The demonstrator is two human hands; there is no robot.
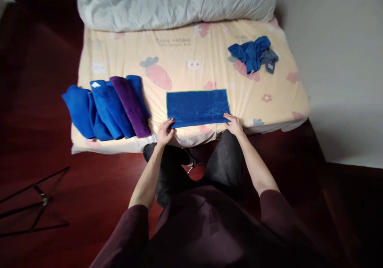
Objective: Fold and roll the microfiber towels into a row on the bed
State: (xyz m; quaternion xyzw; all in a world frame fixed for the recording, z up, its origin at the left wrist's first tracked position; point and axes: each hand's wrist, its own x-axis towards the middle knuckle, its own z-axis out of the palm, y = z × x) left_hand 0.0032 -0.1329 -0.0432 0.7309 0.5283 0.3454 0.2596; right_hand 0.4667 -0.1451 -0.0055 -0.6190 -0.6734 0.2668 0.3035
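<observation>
A blue towel (197,107), folded into a long rectangle, lies flat at the near edge of the bed (185,60). My left hand (165,131) pinches its near left corner. My right hand (233,125) holds its near right corner, fingers closed on the edge. To the left lies a row of folded towels (104,106), several blue and one purple (131,106), overlapping one another.
A crumpled pile of blue and grey cloths (253,54) sits at the far right of the bed. A grey duvet (176,2) is bunched along the far side. Dark red floor surrounds the bed; a black metal stand (36,200) is at lower left, a white wall at right.
</observation>
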